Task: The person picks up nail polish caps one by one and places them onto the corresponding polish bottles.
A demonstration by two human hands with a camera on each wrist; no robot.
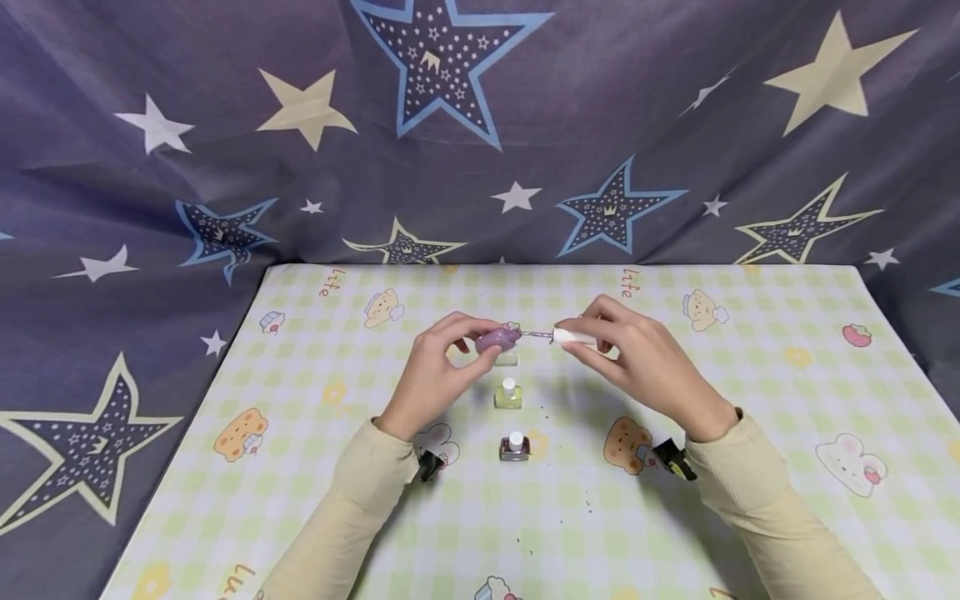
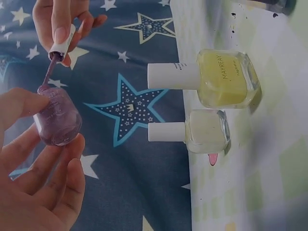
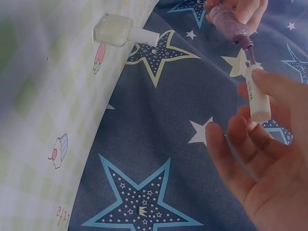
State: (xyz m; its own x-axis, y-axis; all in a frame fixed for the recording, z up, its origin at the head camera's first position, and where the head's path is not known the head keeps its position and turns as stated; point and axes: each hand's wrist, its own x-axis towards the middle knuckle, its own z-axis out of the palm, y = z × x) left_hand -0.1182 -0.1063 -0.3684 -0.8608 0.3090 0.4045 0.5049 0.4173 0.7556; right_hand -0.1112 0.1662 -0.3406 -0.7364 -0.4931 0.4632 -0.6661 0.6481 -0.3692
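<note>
My left hand point(image 1: 442, 367) grips a purple nail polish bottle point(image 1: 496, 339), tilted with its neck toward the right. Between thumb and fingers, my right hand point(image 1: 637, 358) pinches the white brush cap point(image 3: 258, 94). The purple-coated brush stem point(image 2: 51, 70) spans from the cap to the bottle's mouth, its tip right at the neck. Both hands are raised above the table. Below them stand a yellow nail polish bottle point(image 2: 224, 79) and a pale, near-clear nail polish bottle point(image 2: 207, 131), each with a white cap. A dark nail polish bottle point(image 1: 515, 448) stands nearest the person.
The three standing bottles form a column down the middle of the table point(image 1: 300, 500), which has a green checked cover with cartoon prints. Small dark specks point(image 1: 588, 506) lie on the cover. Behind the table hangs a dark star-patterned cloth point(image 1: 637, 83).
</note>
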